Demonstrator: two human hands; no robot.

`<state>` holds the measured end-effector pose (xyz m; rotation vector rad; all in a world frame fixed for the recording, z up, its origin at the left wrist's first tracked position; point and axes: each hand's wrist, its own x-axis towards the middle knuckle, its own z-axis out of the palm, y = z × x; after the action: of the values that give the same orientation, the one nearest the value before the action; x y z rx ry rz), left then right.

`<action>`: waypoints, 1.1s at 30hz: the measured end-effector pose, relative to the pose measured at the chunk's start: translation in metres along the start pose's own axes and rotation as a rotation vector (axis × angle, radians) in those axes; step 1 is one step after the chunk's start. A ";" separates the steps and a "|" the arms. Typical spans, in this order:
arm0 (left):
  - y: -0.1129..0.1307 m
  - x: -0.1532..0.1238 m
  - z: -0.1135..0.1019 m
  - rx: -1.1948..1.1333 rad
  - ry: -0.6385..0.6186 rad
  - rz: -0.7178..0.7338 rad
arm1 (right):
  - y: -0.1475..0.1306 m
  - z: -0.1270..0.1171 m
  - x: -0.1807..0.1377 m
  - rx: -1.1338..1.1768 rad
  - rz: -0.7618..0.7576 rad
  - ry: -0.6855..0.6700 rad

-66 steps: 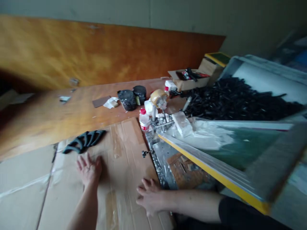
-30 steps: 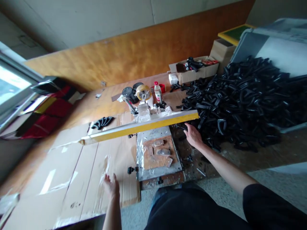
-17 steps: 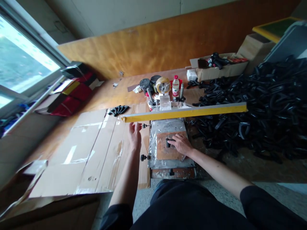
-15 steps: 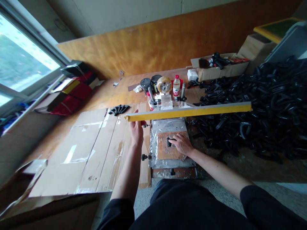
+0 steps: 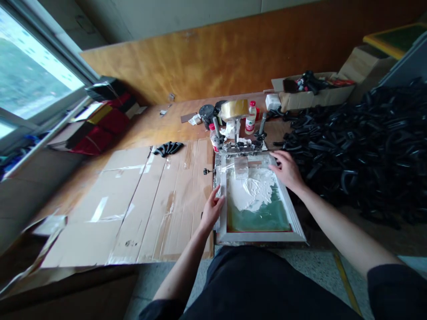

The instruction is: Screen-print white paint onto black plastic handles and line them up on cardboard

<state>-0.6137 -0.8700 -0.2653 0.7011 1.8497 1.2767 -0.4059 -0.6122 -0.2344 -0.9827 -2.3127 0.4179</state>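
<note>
A silver screen-printing frame lies flat in front of me. White ink covers the upper part of its green mesh. Within the frame, a whitish block, perhaps a squeegee, stands in the ink near the hinge clamp. At the frame's left side is my left hand, its thumb and forefinger apart and nothing held. My right hand reaches over the upper right corner with fingers stretched out; whether it touches the frame I cannot tell. The platform under the frame is mostly hidden.
Flattened cardboard lies left, bearing a short row of black curved parts. A large heap of black parts fills the right. Behind the clamp stand a tape roll, a red-capped bottle and a dark tub.
The frame has swung down from its raised, edge-on position and now covers the platform and the small black part. My left hand moved down and toward me; my right hand left that part and moved up-right.
</note>
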 end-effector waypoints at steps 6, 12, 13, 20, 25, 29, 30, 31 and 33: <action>-0.031 0.014 0.013 0.229 0.071 -0.049 | -0.089 0.046 0.020 -0.179 -0.296 -0.390; -0.038 0.015 0.009 0.257 0.059 -0.045 | -0.076 0.037 -0.036 -0.124 -0.544 -0.586; -0.039 0.015 0.009 0.256 0.060 -0.043 | -0.071 0.031 -0.043 -0.087 -0.617 -0.603; -0.037 0.015 0.011 0.252 0.079 -0.041 | -0.070 0.025 -0.042 -0.007 -0.616 -0.580; -0.031 0.013 0.010 0.218 0.070 -0.048 | -0.067 0.035 -0.073 -0.034 -0.687 -0.451; -0.023 0.011 0.009 0.168 0.061 -0.069 | -0.075 0.029 -0.062 0.016 -0.567 -0.486; -0.019 0.010 0.007 0.142 0.049 -0.074 | -0.080 0.029 -0.048 0.011 -0.503 -0.461; -0.014 0.008 0.005 0.108 0.033 -0.076 | -0.085 0.029 -0.031 0.003 -0.437 -0.422; 0.000 0.004 -0.001 0.019 -0.017 -0.068 | -0.088 0.026 0.006 -0.003 -0.322 -0.334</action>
<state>-0.6165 -0.8675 -0.2658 0.6511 1.8588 1.2076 -0.4742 -0.6690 -0.2091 -0.5552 -2.7128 0.4723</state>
